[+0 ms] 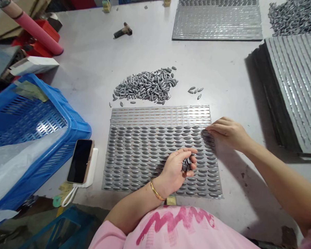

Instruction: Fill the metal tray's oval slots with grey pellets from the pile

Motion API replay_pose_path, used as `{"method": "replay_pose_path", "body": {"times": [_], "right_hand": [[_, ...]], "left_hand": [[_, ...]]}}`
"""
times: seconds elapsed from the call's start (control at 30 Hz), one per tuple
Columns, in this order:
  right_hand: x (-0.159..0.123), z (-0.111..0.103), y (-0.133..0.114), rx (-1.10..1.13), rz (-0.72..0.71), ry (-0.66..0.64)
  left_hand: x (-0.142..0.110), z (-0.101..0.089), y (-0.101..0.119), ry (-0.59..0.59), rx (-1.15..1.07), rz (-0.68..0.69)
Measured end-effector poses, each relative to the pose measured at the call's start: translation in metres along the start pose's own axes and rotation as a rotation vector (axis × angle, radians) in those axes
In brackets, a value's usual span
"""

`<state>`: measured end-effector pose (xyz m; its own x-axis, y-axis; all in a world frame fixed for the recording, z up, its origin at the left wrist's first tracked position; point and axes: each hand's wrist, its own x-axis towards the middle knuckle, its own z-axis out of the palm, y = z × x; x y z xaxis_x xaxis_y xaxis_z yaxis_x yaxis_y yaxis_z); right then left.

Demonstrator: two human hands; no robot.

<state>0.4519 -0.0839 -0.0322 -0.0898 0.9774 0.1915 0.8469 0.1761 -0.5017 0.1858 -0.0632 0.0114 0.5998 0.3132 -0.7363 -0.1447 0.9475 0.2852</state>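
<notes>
My left hand is cupped over the lower right part of a grey board, its fingers curled round a small heap of grey oval pieces. The board lies flat, with rows of the same ovals set on it and bare striped lines along its far side. At the board's right edge, my right hand has its fingertips pinched together at the end of the top filled row. Whatever is between those fingertips is hidden. A loose pile of grey ovals lies just beyond the board, with several strays to its right.
A blue plastic crate stands at the left, beside a phone on a white power bank. Stacked striped boards rise at the right. Farther back are another board, a bigger oval pile and a dark bolt-like tool.
</notes>
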Motion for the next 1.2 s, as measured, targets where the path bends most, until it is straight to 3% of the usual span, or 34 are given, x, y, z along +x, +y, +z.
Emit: {"method": "replay_pose_path", "body": {"times": [0.37,0.63,0.8,0.9,1.0,1.1,1.2], "right_hand": [[-0.002,0.000,-0.001,-0.178,-0.053,-0.031],[0.006,-0.010,0.002,-0.124,-0.085,-0.130],[-0.003,-0.011,-0.039,0.193,-0.029,0.023],[-0.013,-0.006,-0.073,0.366,-0.103,-0.003],[-0.021,-0.001,-0.092,0.368,-0.178,0.027],[-0.022,-0.001,-0.085,0.362,-0.167,0.037],[-0.015,-0.002,-0.056,0.325,-0.090,0.107]], "left_hand": [[0.001,0.002,0.000,0.027,-0.010,0.000],[-0.001,0.005,0.004,0.031,0.039,0.082],[0.001,0.004,0.006,0.043,0.056,0.118],[0.002,0.005,0.005,0.044,0.076,0.138],[0.004,0.007,0.002,0.006,0.105,0.139],[0.005,0.010,0.001,-0.002,0.105,0.114],[0.005,0.011,0.003,0.039,0.028,0.104]]}}
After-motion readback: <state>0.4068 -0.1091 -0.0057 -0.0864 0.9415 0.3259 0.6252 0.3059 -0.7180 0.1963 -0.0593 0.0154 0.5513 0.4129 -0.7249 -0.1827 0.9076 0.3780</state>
